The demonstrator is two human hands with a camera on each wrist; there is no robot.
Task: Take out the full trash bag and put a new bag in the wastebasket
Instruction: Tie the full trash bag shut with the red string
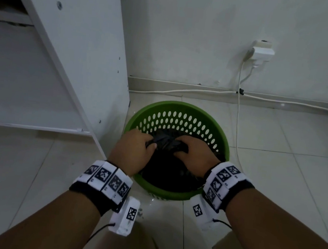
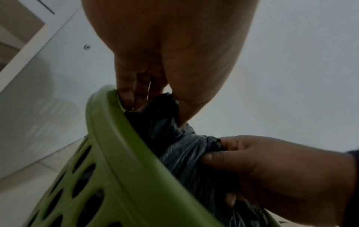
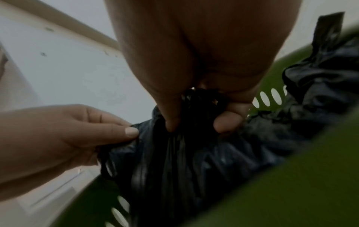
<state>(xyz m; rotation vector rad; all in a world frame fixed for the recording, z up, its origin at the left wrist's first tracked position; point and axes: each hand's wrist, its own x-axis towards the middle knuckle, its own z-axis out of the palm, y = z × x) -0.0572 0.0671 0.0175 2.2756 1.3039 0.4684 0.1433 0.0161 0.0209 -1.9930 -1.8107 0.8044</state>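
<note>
Bare forearms, black wristbands (image 1: pixel 239 192) with white square-code tiles, white wrist cameras (image 1: pixel 125 215), thin black cables (image 1: pixel 100 230)

Tight on the left of the basket, open floor on the right

The round green perforated plastic wastebasket (image 1: pixel 181 114) stood just beside the tall white cabinet panel (image 1: pixel 89 53), leaving almost no gap there. Behind it ran the white wall (image 1: pixel 190 34), with white cables (image 1: pixel 238 121) trailing along the skirting and down the pale tiled floor (image 1: pixel 290 150) to its right. Inside, the crumpled black plastic trash bag (image 1: pixel 163 170) filled the lower basket.
</note>
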